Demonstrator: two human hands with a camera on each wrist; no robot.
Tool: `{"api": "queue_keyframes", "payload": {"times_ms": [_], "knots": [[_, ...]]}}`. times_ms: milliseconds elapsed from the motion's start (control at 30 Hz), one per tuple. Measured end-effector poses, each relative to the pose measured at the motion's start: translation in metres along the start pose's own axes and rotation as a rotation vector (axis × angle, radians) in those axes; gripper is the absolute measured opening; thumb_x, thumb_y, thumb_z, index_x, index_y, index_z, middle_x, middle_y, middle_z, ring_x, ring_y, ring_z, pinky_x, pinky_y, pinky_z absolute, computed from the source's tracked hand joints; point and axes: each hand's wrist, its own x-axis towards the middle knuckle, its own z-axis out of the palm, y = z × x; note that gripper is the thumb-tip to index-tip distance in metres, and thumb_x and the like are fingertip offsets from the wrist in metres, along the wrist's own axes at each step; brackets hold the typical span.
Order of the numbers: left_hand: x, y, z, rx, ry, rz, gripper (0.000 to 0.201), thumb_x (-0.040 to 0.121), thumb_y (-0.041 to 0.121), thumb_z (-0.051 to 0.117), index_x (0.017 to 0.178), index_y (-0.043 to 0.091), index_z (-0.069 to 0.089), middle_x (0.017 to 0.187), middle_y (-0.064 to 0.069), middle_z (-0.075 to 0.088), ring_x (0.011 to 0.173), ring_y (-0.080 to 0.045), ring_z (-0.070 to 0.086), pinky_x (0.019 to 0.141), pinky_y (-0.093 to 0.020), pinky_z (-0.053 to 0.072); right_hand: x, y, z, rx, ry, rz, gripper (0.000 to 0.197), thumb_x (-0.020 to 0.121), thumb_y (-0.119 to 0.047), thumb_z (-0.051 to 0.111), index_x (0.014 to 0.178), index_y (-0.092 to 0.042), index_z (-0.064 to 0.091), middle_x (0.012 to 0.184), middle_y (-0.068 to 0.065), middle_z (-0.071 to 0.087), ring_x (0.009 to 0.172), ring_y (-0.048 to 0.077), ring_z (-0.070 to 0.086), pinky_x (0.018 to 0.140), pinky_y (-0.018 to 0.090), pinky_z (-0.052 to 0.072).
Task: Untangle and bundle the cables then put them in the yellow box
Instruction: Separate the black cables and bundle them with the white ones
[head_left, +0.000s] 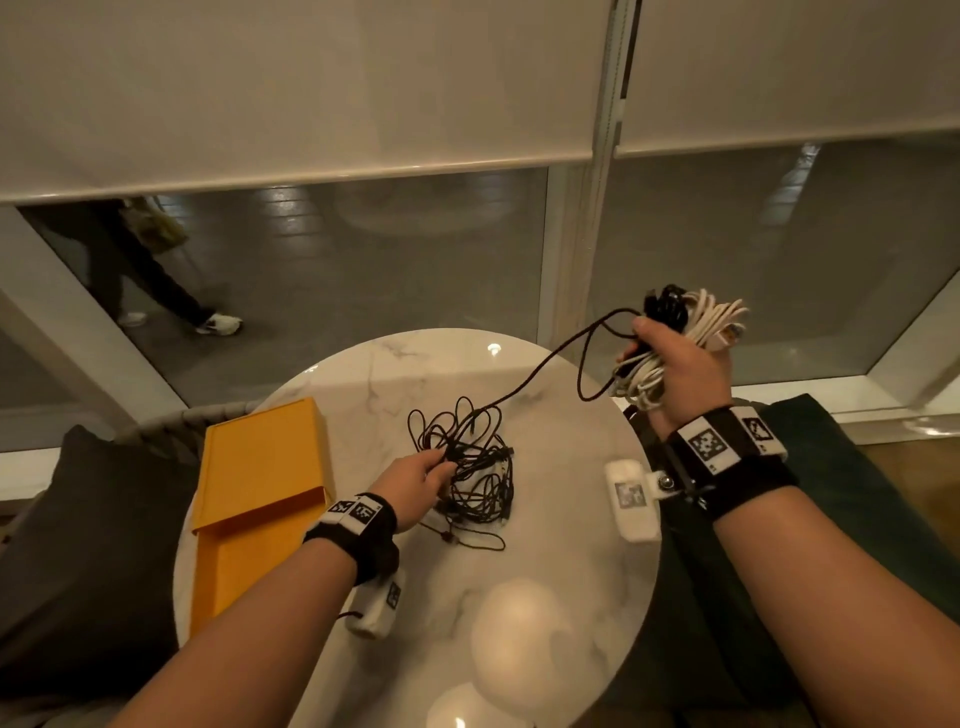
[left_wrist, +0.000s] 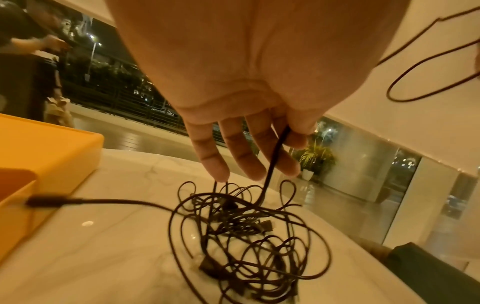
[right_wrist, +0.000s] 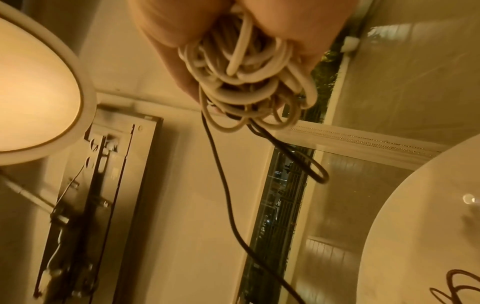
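Right hand (head_left: 675, 364), raised at right of the head view, clenched round a bundle of white cables (head_left: 714, 322) — held high, probably to draw the black cable (head_left: 540, 366) free. Left hand (head_left: 415, 480), at centre frame, pinching one strand of the black tangle (head_left: 478, 467) on the marble table (head_left: 561, 457), likely to steady it. Yellow box (head_left: 260, 493) lying open at left of the frame — interior partly cut off behind the forearm. Connectors inside the tangle blurred; count of cables impossible to tell.
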Motion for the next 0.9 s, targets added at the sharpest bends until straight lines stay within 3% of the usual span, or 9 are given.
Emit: {"api": "queue_keyframes", "payload": {"times_ms": [100, 167, 300, 400, 500, 567, 733, 833, 900], "knots": [[0.002, -0.010, -0.003, -0.052, 0.051, -0.023, 0.029, 0.104, 0.029, 0.042, 0.082, 0.023, 0.060, 0.073, 0.000, 0.062, 0.065, -0.013, 0.053, 0.070, -0.031, 0.046, 0.007, 0.006, -0.013, -0.054, 0.052, 0.015, 0.009, 0.084, -0.008, 0.075, 0.084, -0.011, 0.067, 0.069, 0.007, 0.067, 0.061, 0.024, 0.066, 0.062, 0.037, 0.057], [0.004, -0.008, -0.008, -0.101, 0.130, -0.027, 0.029, 0.104, 0.030, 0.042, 0.085, 0.024, 0.063, 0.072, 0.000, 0.060, 0.065, -0.013, 0.052, 0.067, -0.031, 0.045, 0.007, 0.017, -0.021, -0.234, 0.035, 0.018, 0.011, 0.081, -0.009, 0.077, 0.087, -0.013, 0.070, 0.077, 0.008, 0.071, 0.071, 0.026, 0.071, 0.069, 0.041, 0.058], [0.007, 0.014, -0.021, -0.116, 0.246, 0.021, 0.032, 0.104, 0.032, 0.039, 0.094, 0.021, 0.068, 0.094, 0.004, 0.066, 0.087, -0.012, 0.058, 0.078, -0.028, 0.041, -0.005, 0.050, -0.027, -0.685, -0.089, 0.015, 0.015, 0.079, -0.007, 0.078, 0.087, -0.016, 0.069, 0.080, 0.005, 0.072, 0.076, 0.018, 0.070, 0.067, 0.029, 0.055], [0.004, 0.028, -0.027, -0.056, 0.263, 0.052, 0.035, 0.104, 0.033, 0.038, 0.091, 0.021, 0.067, 0.081, 0.006, 0.063, 0.076, -0.013, 0.057, 0.070, -0.028, 0.042, -0.011, 0.068, -0.026, -0.896, -0.162, -0.038, 0.022, 0.079, -0.012, 0.078, 0.097, -0.015, 0.068, 0.086, -0.003, 0.068, 0.083, 0.015, 0.066, 0.075, 0.027, 0.053], [0.000, 0.036, -0.028, -0.039, 0.224, 0.065, 0.034, 0.104, 0.036, 0.039, 0.089, 0.022, 0.067, 0.072, 0.008, 0.059, 0.064, -0.010, 0.052, 0.064, -0.029, 0.046, -0.013, 0.070, -0.019, -0.925, -0.191, -0.171, 0.026, 0.079, -0.019, 0.078, 0.099, -0.014, 0.063, 0.087, -0.009, 0.062, 0.084, 0.012, 0.061, 0.082, 0.027, 0.052], [-0.002, 0.040, -0.025, -0.005, 0.209, 0.070, 0.033, 0.104, 0.036, 0.040, 0.087, 0.023, 0.066, 0.068, 0.010, 0.056, 0.059, -0.007, 0.049, 0.060, -0.026, 0.040, -0.016, 0.065, -0.009, -0.871, -0.224, -0.263, 0.025, 0.081, -0.022, 0.078, 0.098, -0.014, 0.062, 0.087, -0.009, 0.062, 0.082, 0.008, 0.061, 0.079, 0.022, 0.050], [-0.005, 0.049, -0.022, 0.015, 0.193, 0.102, 0.036, 0.103, 0.037, 0.041, 0.084, 0.021, 0.067, 0.068, 0.004, 0.059, 0.063, -0.011, 0.052, 0.061, -0.026, 0.039, -0.026, 0.060, 0.016, -0.790, -0.288, -0.406, 0.025, 0.080, -0.023, 0.078, 0.098, -0.014, 0.063, 0.087, -0.010, 0.063, 0.080, 0.002, 0.062, 0.073, 0.016, 0.052], [-0.005, 0.057, -0.021, -0.042, 0.164, 0.195, 0.035, 0.102, 0.036, 0.044, 0.080, 0.020, 0.066, 0.076, -0.005, 0.067, 0.070, -0.019, 0.059, 0.065, -0.029, 0.046, -0.037, 0.067, 0.030, -0.897, -0.473, -0.395, 0.031, 0.076, -0.021, 0.080, 0.102, -0.017, 0.063, 0.088, -0.016, 0.061, 0.083, -0.004, 0.060, 0.074, 0.007, 0.046], [-0.005, 0.062, -0.021, -0.070, 0.133, 0.247, 0.029, 0.101, 0.029, 0.046, 0.086, 0.017, 0.067, 0.078, -0.007, 0.068, 0.070, -0.021, 0.061, 0.067, -0.032, 0.050, -0.042, 0.074, 0.034, -0.936, -0.538, -0.352, 0.033, 0.075, -0.020, 0.081, 0.102, -0.017, 0.063, 0.086, -0.017, 0.061, 0.082, -0.001, 0.061, 0.075, 0.009, 0.046]]}}
